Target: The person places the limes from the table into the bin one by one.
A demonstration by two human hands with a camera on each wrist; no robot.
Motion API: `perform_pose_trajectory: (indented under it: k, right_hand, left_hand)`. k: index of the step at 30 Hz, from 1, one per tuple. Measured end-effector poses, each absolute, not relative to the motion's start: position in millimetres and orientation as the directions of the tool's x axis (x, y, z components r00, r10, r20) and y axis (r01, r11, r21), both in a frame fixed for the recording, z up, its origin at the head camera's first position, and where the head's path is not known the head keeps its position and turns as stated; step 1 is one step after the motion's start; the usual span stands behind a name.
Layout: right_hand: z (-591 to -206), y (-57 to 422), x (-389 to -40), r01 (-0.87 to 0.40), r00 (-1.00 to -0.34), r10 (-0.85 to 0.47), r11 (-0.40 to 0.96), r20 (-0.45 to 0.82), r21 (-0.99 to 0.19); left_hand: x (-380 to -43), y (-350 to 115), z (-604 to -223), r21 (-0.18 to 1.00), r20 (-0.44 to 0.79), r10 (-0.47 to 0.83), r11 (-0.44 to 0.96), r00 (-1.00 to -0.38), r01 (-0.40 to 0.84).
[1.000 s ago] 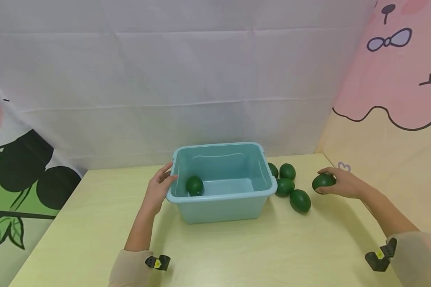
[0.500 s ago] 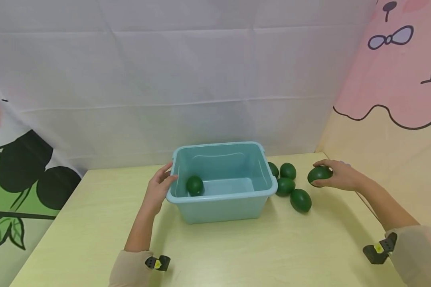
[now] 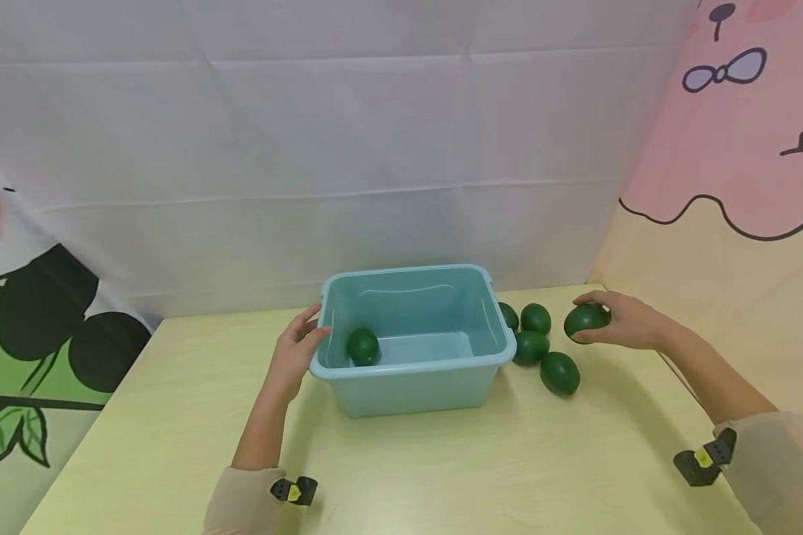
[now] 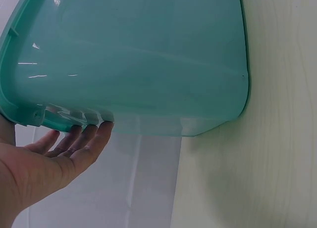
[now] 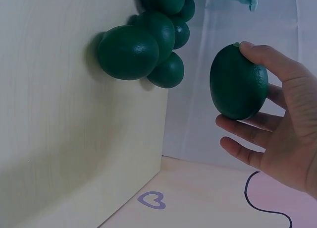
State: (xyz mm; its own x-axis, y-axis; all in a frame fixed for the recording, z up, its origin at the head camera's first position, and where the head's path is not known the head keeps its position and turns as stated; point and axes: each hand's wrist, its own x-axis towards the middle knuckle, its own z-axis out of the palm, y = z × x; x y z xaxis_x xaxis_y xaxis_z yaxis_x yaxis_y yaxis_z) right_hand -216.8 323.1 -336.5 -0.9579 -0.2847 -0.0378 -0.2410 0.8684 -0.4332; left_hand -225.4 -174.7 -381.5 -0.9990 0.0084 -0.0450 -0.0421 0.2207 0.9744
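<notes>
Behind the work, pale grey cloth [image 3: 341,134] with flat fold creases, flanked by a pink cartoon panel [image 3: 743,148] at right and a black-and-green print [image 3: 47,319] at left; below, a light yellow tabletop [image 3: 442,475] with faint straight grain. Near the back, upright and open at the top, a pale blue-green bin [image 3: 408,390]. To the left of the right hand [image 3: 632,321], beyond the loose green fruits [image 3: 560,374], the bin's open mouth: the bearing that counts here. Pinched between right thumb and fingertips, the held fruit [image 3: 584,319], seemingly clear of the tabletop, long axis running from thumb to fingers in the right wrist view, small stem nub beside the thumb. Nearer to the held fruit by far, the right hand; on the opposite side of the bin, the left hand [image 3: 294,357], gripping the left rim with thumb over the edge and fingers beneath on the outside. Inside the bin, toward the left end, a single green fruit [image 3: 363,347]. Beside its right wall, four loose ones visible from the head, more crowded together in the right wrist view, total hard to tell. Smooth, glossy plastic for the bin, with rounded corners and a rolled rim; egg-shaped, dark, finely pebbled skins for the fruits.
</notes>
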Motion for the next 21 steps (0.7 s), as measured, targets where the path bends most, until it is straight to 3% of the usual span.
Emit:
perform_pose_trajectory:
  k: [21]
  right_hand:
    - [-311.7, 300.3, -223.9, -0.301, -0.943, -0.333, 0.853, -0.002, -0.426]
  left_hand:
    - [-226.8, -174.0, -382.6, 0.976, -0.051, 0.001, 0.21, -0.999, -0.05]
